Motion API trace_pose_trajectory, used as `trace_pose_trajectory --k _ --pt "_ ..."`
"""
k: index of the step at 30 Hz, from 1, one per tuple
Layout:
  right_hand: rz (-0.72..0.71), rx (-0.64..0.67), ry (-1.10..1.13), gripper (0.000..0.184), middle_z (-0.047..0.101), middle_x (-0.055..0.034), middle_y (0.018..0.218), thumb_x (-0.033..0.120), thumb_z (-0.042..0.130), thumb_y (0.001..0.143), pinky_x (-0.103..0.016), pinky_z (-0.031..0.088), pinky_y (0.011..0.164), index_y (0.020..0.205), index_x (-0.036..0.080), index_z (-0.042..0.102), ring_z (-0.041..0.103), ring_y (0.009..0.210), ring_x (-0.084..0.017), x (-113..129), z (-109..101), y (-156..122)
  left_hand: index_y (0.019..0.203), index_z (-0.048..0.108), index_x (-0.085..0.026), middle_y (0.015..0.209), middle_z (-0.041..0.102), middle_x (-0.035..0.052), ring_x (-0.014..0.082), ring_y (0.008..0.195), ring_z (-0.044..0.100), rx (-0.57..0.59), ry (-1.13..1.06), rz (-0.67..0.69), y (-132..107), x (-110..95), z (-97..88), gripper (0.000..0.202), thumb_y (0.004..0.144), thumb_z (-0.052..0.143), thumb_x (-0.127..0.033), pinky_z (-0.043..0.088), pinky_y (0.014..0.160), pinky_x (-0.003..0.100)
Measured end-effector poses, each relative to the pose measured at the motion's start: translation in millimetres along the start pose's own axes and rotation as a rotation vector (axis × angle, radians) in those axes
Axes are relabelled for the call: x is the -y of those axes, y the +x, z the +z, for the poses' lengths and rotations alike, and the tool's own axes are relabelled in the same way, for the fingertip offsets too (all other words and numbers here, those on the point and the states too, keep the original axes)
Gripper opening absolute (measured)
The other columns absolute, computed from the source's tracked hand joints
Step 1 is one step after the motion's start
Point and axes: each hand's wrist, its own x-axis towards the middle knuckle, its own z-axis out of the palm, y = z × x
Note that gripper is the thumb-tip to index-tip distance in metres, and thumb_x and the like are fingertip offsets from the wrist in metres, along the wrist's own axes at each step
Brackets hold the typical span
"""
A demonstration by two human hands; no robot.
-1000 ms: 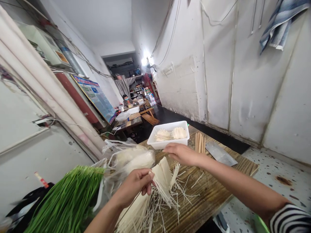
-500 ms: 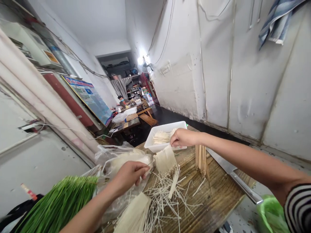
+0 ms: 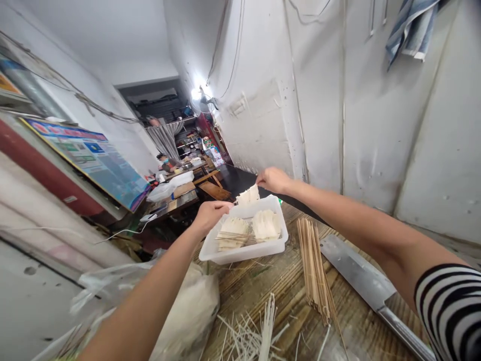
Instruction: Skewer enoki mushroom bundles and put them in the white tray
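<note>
Both hands have risen from the board since the earlier frame and now meet above the white tray [image 3: 210,252]. Right hand [image 3: 273,179] pinches the top of a folded sheet of bean curd skin [image 3: 248,195], held over the tray's far edge. Left hand [image 3: 210,214] is closed around a thin skewer [image 3: 232,203] at the sheet's side. Two threaded pieces lie in the tray. Bamboo skewers [image 3: 312,265] and a cleaver [image 3: 353,273] rest on the wooden board [image 3: 263,281].

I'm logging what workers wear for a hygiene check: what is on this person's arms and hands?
Both hands are bare, with no gloves: left hand, right hand. The left forearm is uncovered. A black-and-white striped sleeve covers the right upper arm. No rings, watch or bracelets show.
</note>
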Motion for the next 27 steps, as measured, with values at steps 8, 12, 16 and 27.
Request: trace_pose_trajectory --k 8,12,16,27 --pt "-0.009 0.229 -0.106 0.020 0.060 -0.0071 0.107 0.029 0.055 0.089 -0.040 0.048 0.083 0.102 0.014 0.060 0.058 0.096 -0.019 5.5 80.9 -55.7 0.077 0.076 -0.019 0.076 0.071 0.0054 0.0177 0.072 0.061 0.311 0.195 0.156 -3.0 63.4 42.9 0.020 0.069 0.065 -0.033 0.044 0.070 0.026" --pt "0.019 0.293 -0.140 0.023 0.060 -0.0077 0.108 0.029 0.055 0.089 -0.039 0.049 0.081 0.105 0.013 0.058 0.059 0.094 -0.019 15.5 89.0 -59.4 0.082 0.075 -0.020 0.072 0.064 0.0038 0.0158 0.068 0.057 0.321 0.327 0.213 -7.6 70.8 51.7 0.020 0.072 0.062 -0.031 0.042 0.066 0.025" --pt "0.036 0.302 -0.177 0.026 0.059 -0.0089 0.108 0.030 0.056 0.088 -0.038 0.050 0.079 0.107 0.012 0.057 0.060 0.092 -0.019 28.3 83.2 -57.8 0.084 0.075 -0.020 0.069 0.061 0.0044 0.0168 0.067 0.055 0.293 0.451 0.258 -16.6 61.4 56.2 0.019 0.073 0.061 -0.026 0.041 0.065 0.026" --pt "-0.030 0.217 -0.070 0.023 0.065 -0.0077 0.084 0.023 0.047 0.089 -0.026 0.041 0.070 0.078 0.016 0.065 0.059 0.083 -0.020 74.4 52.7 -187.1 0.123 0.055 -0.018 0.080 0.060 0.0074 0.0208 0.079 0.054 0.130 0.608 0.151 -195.5 41.6 5.1 0.041 0.089 0.032 -0.020 0.041 0.074 0.032"
